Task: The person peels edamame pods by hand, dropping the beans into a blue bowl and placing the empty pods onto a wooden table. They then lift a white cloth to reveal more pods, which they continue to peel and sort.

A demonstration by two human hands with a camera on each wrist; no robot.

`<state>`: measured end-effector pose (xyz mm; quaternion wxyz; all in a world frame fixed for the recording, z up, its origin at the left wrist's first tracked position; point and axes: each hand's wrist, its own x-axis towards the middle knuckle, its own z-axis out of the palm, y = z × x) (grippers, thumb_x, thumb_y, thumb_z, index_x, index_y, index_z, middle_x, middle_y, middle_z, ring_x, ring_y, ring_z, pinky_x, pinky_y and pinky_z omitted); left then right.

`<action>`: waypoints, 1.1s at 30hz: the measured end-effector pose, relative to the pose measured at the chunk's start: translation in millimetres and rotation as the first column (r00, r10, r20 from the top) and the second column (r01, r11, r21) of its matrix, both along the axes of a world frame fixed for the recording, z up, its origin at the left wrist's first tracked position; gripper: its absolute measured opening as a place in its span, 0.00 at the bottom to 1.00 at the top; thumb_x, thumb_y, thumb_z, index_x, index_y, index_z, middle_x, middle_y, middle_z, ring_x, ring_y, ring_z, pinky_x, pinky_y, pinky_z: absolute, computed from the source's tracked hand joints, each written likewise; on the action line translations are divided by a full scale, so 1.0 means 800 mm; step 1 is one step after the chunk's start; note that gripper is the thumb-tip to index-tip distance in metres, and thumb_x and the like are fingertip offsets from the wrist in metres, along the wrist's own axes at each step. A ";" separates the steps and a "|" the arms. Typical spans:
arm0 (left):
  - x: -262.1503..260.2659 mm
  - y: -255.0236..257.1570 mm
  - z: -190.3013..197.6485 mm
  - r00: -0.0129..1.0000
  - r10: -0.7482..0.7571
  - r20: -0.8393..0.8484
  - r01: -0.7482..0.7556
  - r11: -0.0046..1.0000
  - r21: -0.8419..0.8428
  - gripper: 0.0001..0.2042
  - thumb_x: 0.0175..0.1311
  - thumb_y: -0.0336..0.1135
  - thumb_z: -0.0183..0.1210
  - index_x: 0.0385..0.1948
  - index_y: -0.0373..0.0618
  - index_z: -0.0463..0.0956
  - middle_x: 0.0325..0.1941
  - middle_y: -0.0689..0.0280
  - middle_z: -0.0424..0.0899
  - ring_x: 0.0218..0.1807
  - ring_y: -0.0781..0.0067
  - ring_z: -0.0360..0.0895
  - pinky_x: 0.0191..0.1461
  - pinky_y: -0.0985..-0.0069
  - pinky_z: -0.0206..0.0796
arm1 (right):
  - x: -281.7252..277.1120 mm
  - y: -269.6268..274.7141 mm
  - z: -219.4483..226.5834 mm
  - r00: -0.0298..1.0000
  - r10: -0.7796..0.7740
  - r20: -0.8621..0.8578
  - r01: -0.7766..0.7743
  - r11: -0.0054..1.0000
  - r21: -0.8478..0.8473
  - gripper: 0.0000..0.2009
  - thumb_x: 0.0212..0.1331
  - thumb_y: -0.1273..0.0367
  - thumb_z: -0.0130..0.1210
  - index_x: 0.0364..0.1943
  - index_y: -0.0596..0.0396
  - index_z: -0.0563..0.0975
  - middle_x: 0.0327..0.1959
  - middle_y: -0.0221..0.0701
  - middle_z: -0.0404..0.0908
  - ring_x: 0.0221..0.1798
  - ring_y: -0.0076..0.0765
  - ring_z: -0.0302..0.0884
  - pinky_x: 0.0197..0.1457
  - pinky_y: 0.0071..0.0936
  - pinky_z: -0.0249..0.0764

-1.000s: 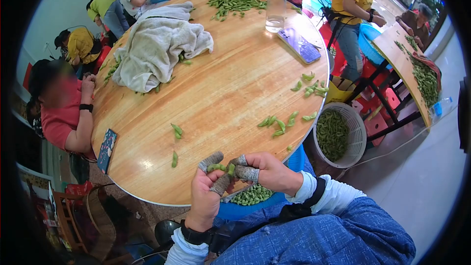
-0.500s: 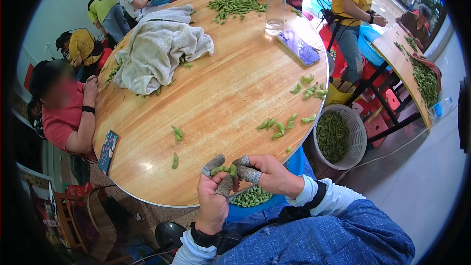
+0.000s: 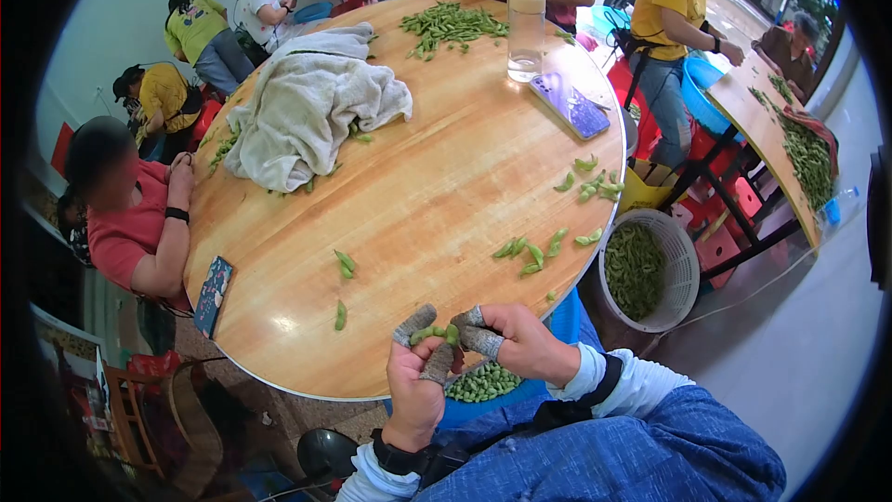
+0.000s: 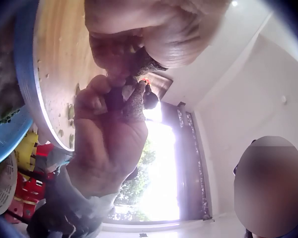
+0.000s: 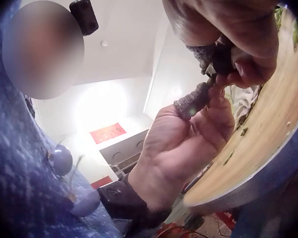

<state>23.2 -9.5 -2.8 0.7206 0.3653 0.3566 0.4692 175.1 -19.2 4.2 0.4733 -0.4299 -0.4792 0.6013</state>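
Note:
Both hands meet at the near edge of the round wooden table (image 3: 437, 186) and pinch one green edamame pod (image 3: 429, 333) between them. My left hand (image 3: 415, 367) wears grey fabric finger covers and holds the pod's left end. My right hand (image 3: 502, 339), with the same covers on thumb and forefinger, holds the right end. Just under the hands sits a blue bowl (image 3: 492, 392) with shelled green beans (image 3: 481, 381). In the wrist views the left hand (image 5: 188, 144) and right hand (image 4: 109, 144) show from below, fingertips together, the pod hidden.
Loose pods (image 3: 531, 249) lie to the right on the table, two more (image 3: 344, 263) to the left. A grey towel (image 3: 307, 102), bottle (image 3: 526, 19), phone (image 3: 568, 104) and pod pile (image 3: 452, 20) sit farther off. A white basket (image 3: 649, 268) of pods stands on the floor. People sit around.
The hands and the pod stay together at the table edge; the view has shifted slightly, so they sit a little lower and to the right. The grip is unchanged.

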 end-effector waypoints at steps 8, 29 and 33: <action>-0.006 0.005 0.002 0.991 -0.058 -0.118 0.069 0.993 0.097 0.24 0.53 0.20 0.52 0.53 0.38 0.55 0.33 0.63 0.75 0.30 0.77 0.72 0.33 0.82 0.66 | 0.001 0.004 -0.003 0.994 0.043 -0.096 -0.047 0.998 -0.039 0.07 0.58 0.71 0.48 0.34 0.61 0.74 0.30 0.26 0.76 0.34 0.18 0.69 0.40 0.20 0.67; -0.014 0.000 -0.012 0.755 0.053 -0.654 0.330 0.831 0.448 0.08 0.61 0.34 0.50 0.29 0.38 0.70 0.19 0.72 0.70 0.22 0.84 0.67 0.25 0.83 0.62 | 0.008 0.001 -0.011 0.998 0.030 -0.064 -0.029 1.000 0.005 0.08 0.57 0.70 0.50 0.34 0.62 0.74 0.30 0.26 0.76 0.36 0.18 0.68 0.41 0.20 0.67; -0.011 -0.004 -0.012 0.905 -0.074 -0.419 0.221 0.923 0.314 0.08 0.63 0.36 0.47 0.30 0.41 0.69 0.18 0.78 0.67 0.22 0.90 0.63 0.24 0.88 0.59 | 0.007 0.006 -0.017 0.990 0.092 -0.111 -0.088 0.995 0.044 0.08 0.57 0.69 0.50 0.36 0.61 0.74 0.31 0.25 0.76 0.37 0.18 0.68 0.43 0.20 0.66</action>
